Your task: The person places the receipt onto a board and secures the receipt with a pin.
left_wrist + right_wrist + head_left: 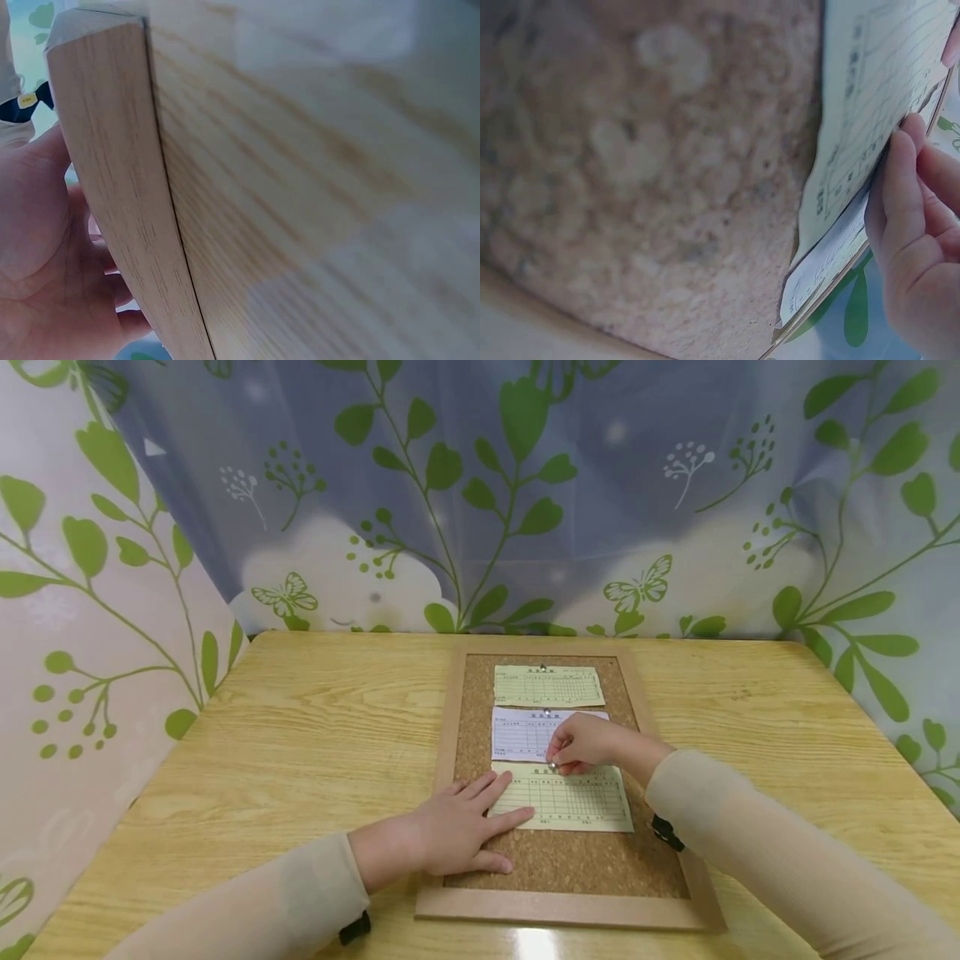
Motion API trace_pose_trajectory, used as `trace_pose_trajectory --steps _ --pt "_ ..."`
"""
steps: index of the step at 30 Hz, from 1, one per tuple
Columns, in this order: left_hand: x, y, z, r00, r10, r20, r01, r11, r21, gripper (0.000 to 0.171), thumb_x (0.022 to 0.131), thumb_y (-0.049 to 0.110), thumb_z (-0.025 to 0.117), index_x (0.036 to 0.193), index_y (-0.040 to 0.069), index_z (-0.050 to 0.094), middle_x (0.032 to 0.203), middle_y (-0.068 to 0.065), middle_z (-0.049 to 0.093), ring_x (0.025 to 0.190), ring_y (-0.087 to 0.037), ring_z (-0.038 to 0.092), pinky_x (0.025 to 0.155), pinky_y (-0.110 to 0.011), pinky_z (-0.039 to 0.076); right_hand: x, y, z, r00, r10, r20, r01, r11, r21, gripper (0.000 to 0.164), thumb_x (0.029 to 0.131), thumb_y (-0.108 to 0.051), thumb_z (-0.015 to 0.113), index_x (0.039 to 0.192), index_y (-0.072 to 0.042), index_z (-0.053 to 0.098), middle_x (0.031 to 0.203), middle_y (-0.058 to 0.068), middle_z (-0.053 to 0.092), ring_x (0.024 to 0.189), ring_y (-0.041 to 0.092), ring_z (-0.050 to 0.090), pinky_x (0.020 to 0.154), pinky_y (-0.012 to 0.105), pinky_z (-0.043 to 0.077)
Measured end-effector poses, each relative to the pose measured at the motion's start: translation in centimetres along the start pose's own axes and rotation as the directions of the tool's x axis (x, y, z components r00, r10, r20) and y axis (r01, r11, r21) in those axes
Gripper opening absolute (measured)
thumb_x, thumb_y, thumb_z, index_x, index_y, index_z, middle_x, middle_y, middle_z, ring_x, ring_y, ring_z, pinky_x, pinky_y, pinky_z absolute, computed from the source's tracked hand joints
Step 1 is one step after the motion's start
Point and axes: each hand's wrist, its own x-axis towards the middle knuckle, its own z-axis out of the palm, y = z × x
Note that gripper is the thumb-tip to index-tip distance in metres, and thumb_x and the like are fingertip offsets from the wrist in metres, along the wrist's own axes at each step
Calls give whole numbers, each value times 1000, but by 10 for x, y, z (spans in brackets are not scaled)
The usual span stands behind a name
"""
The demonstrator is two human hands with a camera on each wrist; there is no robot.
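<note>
A wood-framed cork board [570, 864] lies on the table with three printed paper slips in a column. My left hand [461, 831] rests spread on the board, fingertips on the left edge of the lowest yellow slip [573, 806]. At that slip's top edge, my right hand [581, 745] pinches a silver pushpin [553, 767] between thumb and fingers. It partly covers the white slip [517, 735] in the middle, which has a pin [547, 712] at its top. The upper yellow slip [547, 687] also bears a pin [543, 667]. In the right wrist view, the right fingertips [911, 127] meet the slip's edge.
The light wood table [315, 743] extends on both sides of the board. A leaf-patterned curtain [495, 527] hangs behind it and at the sides. The board's raised frame [570, 910] runs along its near edge, and its side fills part of the left wrist view.
</note>
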Motion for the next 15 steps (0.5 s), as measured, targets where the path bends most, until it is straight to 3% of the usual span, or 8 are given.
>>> trace_pose_trajectory --steps 15 --pt "-1 -1 0 1000 -2 -3 2 1000 6 69 89 67 25 149 37 12 155 -13 1 141 -28 5 108 -49 21 1 -3 2 1000 3 -5 -3 999 -49 11 91 -2 57 88 -1 67 73 5 63 61 10 58 59 23 50"
